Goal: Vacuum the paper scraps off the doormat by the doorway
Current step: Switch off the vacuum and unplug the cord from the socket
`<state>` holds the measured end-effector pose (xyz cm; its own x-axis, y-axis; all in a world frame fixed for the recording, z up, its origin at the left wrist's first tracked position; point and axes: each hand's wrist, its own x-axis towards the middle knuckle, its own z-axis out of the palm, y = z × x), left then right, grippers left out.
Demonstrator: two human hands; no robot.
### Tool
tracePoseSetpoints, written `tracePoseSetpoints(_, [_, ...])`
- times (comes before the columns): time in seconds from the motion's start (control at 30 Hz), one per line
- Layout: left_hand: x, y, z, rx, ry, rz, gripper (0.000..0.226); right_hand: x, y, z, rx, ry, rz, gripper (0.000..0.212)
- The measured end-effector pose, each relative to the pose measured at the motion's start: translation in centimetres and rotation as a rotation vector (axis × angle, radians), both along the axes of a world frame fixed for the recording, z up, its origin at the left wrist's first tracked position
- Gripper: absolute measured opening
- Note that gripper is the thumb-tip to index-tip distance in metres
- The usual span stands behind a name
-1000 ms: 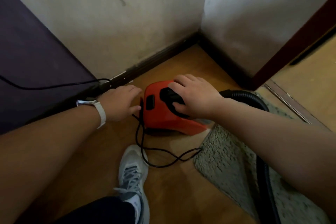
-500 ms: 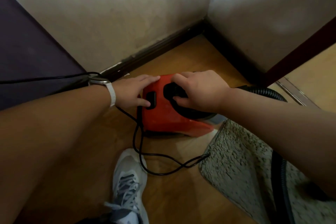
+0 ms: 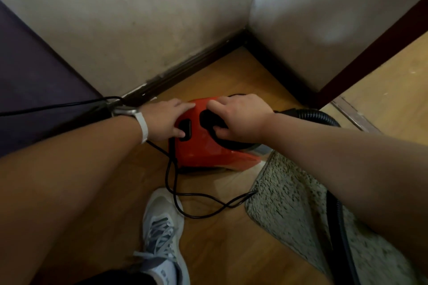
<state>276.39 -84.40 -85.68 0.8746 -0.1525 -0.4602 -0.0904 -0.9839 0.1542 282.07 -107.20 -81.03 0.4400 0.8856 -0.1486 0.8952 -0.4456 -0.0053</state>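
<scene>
Grip of right hand (image 3: 240, 120) on vacuum handle (image 3: 223, 144), left hand (image 3: 166, 120) on switch (image 3: 187, 125)

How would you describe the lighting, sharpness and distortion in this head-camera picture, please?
Head view: dim, warm light, brightest on the wooden floor beyond the doorway; forearms in shadow; pale glare patch on the whiter wall; wide-angle stretch enlarges the forearms; orange plastic vacuum cleaner, gripped by the right hand, fairly sharp; shaggy grey doormat blurs toward the lower corner.

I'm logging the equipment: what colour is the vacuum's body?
The vacuum body is red-orange, its handle black; the head view shows it.
</scene>
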Motion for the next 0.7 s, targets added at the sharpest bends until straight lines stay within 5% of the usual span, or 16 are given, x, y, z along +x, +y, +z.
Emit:
tracePoseSetpoints(0.2, [-5.3, -0.8, 5.3, -0.008, -0.14, 0.03, 0.075, -2.0, -1.0, 1.7, -0.088, 0.007, -0.06, 0.068])
tracePoseSetpoints(0.7, [-16.2, -0.2, 22.6, 0.136, -0.471, 0.033, 0.059, -10.5, -2.2, 16.7, 0.115, 0.007, -0.067, 0.057])
